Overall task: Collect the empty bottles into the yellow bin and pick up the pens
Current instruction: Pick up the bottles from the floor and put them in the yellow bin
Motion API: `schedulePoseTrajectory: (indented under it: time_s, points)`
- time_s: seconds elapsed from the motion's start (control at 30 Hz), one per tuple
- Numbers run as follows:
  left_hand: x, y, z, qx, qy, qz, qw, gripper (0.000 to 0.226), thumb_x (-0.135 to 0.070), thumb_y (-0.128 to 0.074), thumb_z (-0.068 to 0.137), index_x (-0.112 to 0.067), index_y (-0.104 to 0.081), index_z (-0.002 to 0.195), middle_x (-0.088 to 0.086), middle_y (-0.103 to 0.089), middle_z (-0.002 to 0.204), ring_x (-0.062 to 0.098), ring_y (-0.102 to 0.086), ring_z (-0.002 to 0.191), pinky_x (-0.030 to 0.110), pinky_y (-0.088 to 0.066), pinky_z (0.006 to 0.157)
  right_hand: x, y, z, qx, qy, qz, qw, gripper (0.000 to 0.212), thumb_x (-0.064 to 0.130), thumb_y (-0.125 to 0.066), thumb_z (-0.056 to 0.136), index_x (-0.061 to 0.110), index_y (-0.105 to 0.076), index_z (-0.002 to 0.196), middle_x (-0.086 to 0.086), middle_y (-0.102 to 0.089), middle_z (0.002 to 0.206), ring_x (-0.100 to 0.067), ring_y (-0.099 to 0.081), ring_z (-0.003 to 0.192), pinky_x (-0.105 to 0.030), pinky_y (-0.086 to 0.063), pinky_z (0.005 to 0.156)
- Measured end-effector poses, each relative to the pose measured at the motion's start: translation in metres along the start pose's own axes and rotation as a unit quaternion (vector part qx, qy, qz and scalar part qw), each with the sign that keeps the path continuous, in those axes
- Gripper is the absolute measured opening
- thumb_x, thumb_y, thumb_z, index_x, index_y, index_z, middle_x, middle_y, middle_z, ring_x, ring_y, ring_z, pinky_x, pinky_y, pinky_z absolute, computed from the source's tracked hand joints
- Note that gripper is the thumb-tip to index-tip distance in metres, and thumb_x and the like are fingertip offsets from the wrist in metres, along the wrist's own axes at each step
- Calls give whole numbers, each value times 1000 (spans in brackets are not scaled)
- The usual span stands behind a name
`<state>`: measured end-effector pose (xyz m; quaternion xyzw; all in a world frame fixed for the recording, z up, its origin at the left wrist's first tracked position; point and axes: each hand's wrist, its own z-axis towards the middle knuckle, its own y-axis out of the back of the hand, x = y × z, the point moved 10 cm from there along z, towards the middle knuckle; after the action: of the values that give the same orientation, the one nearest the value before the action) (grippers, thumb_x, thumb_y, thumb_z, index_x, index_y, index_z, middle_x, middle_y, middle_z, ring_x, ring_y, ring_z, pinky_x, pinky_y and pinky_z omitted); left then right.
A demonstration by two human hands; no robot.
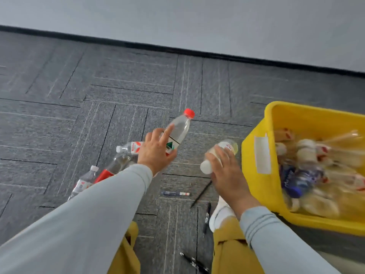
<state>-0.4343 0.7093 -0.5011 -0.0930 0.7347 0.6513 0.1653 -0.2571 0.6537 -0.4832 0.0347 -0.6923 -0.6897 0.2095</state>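
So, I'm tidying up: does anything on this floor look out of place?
Yes: bottles lie on their sides on the carpet beside the left sleeve, and pens lie scattered by the white shoe. No spill shows.

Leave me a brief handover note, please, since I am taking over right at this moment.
Left hand holds a red-capped bottle above the carpet. Right hand holds a white-capped bottle beside the yellow bin.
Done: many bottles already lie in the bin.
Left: bin both held bottles, then the loose bottles on the carpet by the left arm. Several pens lie untouched near the feet.
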Motion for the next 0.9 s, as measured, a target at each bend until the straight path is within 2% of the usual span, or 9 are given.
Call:
schedulePoseTrajectory:
  time_s: [0.1, 0.17, 0.2, 0.27, 0.33, 0.43, 0.63, 0.8, 0.9]
  points:
    - [-49, 29, -4, -2, -47, -12, 999, 78, -46, -51, 88, -28, -5, 149, 5, -32, 139, 26, -38, 121, 38, -47, 93, -14, 88, -26, -115, -6, -53, 992, 42, 15, -38, 79, 14, -43, 121, -19, -37, 135, -47, -36, 123, -56, -37, 101]
    - [-83, 41, -12, -8, -76, -27, 997, 79, -45, -54, 87, -24, -10, 149, 6, -36, 138, 27, -39, 120, 40, -47, 93, -50, 135, -49, -138, -89, -106, 981, 43, 13, -41, 84, 12, -42, 126, -21, -34, 141, -49, -31, 128, -57, -33, 104]
    - [-101, 46, -17, -15, -94, -35, 995, 79, -44, -56, 86, -22, -14, 148, 6, -38, 137, 28, -41, 119, 40, -48, 91, -74, 154, -63, -121, -161, -120, 972, 45, 12, -44, 88, 12, -39, 133, -22, -29, 147, -49, -25, 134, -58, -31, 105]
    - [-138, 49, -29, -16, -134, -45, 990, 77, -42, -59, 85, -20, -20, 147, 6, -41, 136, 28, -43, 118, 39, -48, 89, -123, 168, -99, -28, -315, -115, 942, 62, 17, -50, 93, 19, -19, 147, -13, -4, 158, -42, -4, 143, -55, -23, 111]
    - [-173, 45, -42, 0, -174, -46, 984, 77, -42, -59, 85, -18, -21, 147, 6, -42, 138, 29, -43, 121, 40, -48, 91, -140, 169, -134, 48, -388, -100, 915, 76, 24, -52, 94, 25, 0, 150, -7, 7, 159, -37, 0, 145, -50, -19, 115]
    - [-221, 38, -60, 26, -232, -38, 972, 77, -43, -60, 84, -18, -23, 147, 7, -41, 140, 30, -42, 123, 41, -47, 93, -128, 173, -160, 61, -375, -104, 919, 77, 35, -53, 93, 24, -1, 149, -8, 0, 159, -33, -13, 143, -44, -26, 114]
    - [-318, 38, -60, 36, -305, -10, 951, 76, -46, -56, 88, -23, -17, 148, 5, -33, 146, 27, -35, 131, 39, -42, 102, -124, 184, -197, 60, -398, -83, 912, 72, 42, -47, 94, 23, -6, 149, -7, -8, 158, -28, -11, 145, -43, -19, 116]
    - [-403, 38, -53, 53, -354, 59, 932, 77, -51, -44, 92, -29, 1, 150, 3, 0, 159, 26, 1, 146, 47, -9, 118, -127, 203, -207, 42, -393, -122, 911, 73, 43, -47, 93, 22, -6, 149, -8, -9, 158, -31, -12, 144, -46, -20, 116]
    - [-388, 28, -66, 66, -351, 91, 929, 69, -50, -39, 94, -27, -5, 150, 2, 2, 159, 26, 0, 146, 48, -10, 118, -121, 202, -208, 47, -375, -125, 917, 71, 43, -46, 94, 22, -6, 149, -8, -9, 158, -31, -13, 144, -46, -19, 115]
